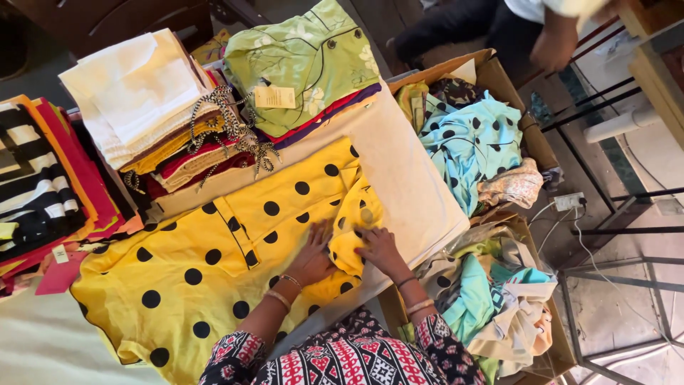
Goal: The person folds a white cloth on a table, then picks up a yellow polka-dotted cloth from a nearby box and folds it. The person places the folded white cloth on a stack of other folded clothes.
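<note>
While both my hands, left hand (313, 258) and right hand (377, 247), press flat on the yellow polka-dot garment (214, 264), its folded sleeve (356, 221) could spring loose.

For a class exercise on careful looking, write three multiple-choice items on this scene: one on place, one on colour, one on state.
1. Where is the folded green floral garment?
A. On top of a stack behind the yellow garment
B. In a cardboard box
C. On the floor

2. What colour are the dots on the yellow garment?
A. White
B. Black
C. Red

3. What are the person's hands doing?
A. Hanging in the air
B. Holding scissors
C. Pressing on the yellow garment

Key: 1 A, it tops a pile of folded clothes; 2 B, the dots are black; 3 C, left hand and right hand rest on the cloth.
</note>
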